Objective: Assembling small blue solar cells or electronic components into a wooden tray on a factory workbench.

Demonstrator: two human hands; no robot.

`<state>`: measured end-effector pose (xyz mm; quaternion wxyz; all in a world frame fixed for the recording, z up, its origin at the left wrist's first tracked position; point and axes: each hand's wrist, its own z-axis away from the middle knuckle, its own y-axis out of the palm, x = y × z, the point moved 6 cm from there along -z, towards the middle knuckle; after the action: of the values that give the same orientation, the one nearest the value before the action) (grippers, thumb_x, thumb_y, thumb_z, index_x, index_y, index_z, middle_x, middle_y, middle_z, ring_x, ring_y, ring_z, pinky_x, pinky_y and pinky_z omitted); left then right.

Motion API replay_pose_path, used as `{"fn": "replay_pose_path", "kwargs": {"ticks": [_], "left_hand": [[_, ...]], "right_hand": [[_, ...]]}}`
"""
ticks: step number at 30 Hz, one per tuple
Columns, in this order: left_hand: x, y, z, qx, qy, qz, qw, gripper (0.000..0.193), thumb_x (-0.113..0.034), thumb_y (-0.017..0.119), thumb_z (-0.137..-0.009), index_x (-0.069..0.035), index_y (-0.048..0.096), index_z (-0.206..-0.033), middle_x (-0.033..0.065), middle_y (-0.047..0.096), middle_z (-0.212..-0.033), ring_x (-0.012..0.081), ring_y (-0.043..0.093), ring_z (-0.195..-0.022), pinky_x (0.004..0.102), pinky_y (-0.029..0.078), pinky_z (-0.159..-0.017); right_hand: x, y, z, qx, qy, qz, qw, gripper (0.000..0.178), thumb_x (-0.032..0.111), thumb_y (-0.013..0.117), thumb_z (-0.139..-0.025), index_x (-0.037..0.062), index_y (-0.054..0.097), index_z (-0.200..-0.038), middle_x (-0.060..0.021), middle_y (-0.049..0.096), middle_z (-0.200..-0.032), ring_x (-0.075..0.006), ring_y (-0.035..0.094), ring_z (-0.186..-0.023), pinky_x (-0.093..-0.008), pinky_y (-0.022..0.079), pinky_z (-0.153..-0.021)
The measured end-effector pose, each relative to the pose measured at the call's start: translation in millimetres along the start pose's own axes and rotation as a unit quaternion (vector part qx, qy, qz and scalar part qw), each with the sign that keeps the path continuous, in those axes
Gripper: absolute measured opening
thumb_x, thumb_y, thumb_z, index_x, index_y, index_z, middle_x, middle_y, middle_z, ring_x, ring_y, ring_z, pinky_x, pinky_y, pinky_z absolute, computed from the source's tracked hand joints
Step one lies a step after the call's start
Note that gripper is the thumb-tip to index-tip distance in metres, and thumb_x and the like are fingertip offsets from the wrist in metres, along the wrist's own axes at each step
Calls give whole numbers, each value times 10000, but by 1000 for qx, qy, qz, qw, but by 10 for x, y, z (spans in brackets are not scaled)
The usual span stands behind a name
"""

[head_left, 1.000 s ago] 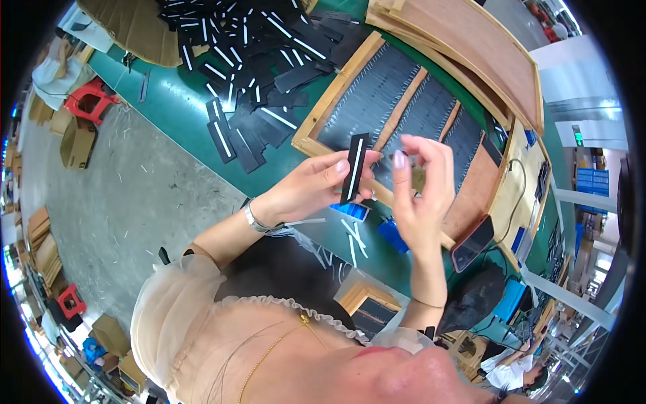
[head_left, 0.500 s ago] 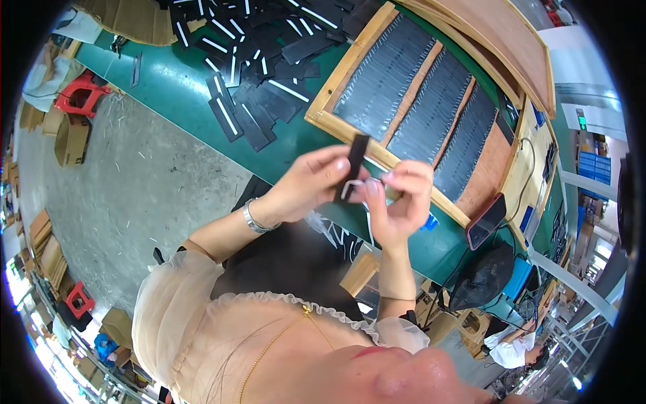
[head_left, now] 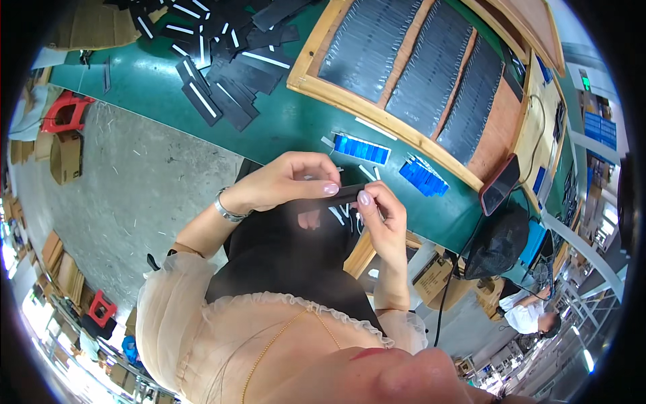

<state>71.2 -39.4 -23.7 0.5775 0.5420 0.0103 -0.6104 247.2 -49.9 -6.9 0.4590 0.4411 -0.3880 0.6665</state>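
Between my hands is a narrow flat black strip (head_left: 348,195), held nearly level over my lap. My left hand (head_left: 286,182) pinches its left end with thumb and fingers. At the other end, the thumb and fingers of my right hand (head_left: 383,212) close on it. No white piece shows on the strip's visible face. Several thin white strips (head_left: 340,215) lie just below it, near the table's edge. On the table beyond my hands are a row of blue pieces (head_left: 361,149) and a second blue cluster (head_left: 423,176).
A wooden frame (head_left: 370,116) holds rows of dark strips at the far right of the green table (head_left: 155,114). Black pieces with white strips (head_left: 202,101) are heaped at far left. A phone (head_left: 499,185) leans by the frame, next to a black mesh bag (head_left: 496,246).
The black strip has turned from upright to nearly level and come lower. My right hand, earlier at a bent white piece, now grips the strip's end. The blue pieces have come into clear view.
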Motion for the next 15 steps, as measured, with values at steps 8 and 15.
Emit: {"fn": "replay_pose_path", "kwargs": {"ticks": [8,15], "left_hand": [[-42,-15,155,-102,242,18,965,452,-185,619,-941,10,475,-1322,222,535,-1347,232,668,-967,302,592,-707],[-309,-390,389,-219,366,-53,903,600,-86,748,-840,-17,398,-1323,258,628,-1204,323,603,-1176,425,524,-978]], "right_hand": [[-103,121,-44,-85,62,-216,971,267,214,575,-997,44,597,-793,21,507,-709,-21,424,-595,-189,307,-519],[314,-113,-286,-158,-251,318,900,571,97,822,-733,100,619,-1267,-51,700,-1081,-174,531,-746,-288,467,-659]]}}
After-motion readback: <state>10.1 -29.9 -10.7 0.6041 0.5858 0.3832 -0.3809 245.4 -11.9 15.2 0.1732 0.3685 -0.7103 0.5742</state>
